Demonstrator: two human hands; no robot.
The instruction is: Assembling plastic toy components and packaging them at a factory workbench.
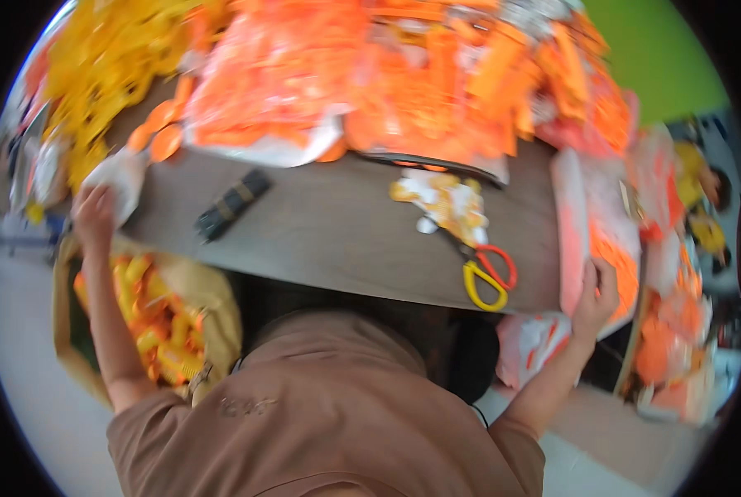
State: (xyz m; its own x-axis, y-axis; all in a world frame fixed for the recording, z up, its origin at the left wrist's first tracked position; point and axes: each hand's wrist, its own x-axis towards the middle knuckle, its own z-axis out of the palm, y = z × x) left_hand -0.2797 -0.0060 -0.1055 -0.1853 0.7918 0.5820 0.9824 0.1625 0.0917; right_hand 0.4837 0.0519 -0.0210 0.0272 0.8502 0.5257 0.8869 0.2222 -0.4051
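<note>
One left hand (pixel 95 217) at far left, fingers closed on the edge of a white bag (pixel 128 182). Below, an open sack (pixel 221 311) of yellow and orange pieces. On the bench (pixel 329 224), a dark bundle (pixel 232 205), then scissors (pixel 468 273). Rightmost, right hand (pixel 596 300) touching a plastic bag of orange pieces (pixel 572 224); whether gripping, cannot tell.

A brown table (pixel 329 224) stands on pale floor (pixel 23 340) — bright green surface (pixel 664 58) beyond

There's room on the brown surface (pixel 321 228) between the long black bundle (pixel 233 205) and red-and-yellow-handled scissors (pixel 486 278); orange-filled clear plastic bags (pixel 600 236) block the back and right.
</note>
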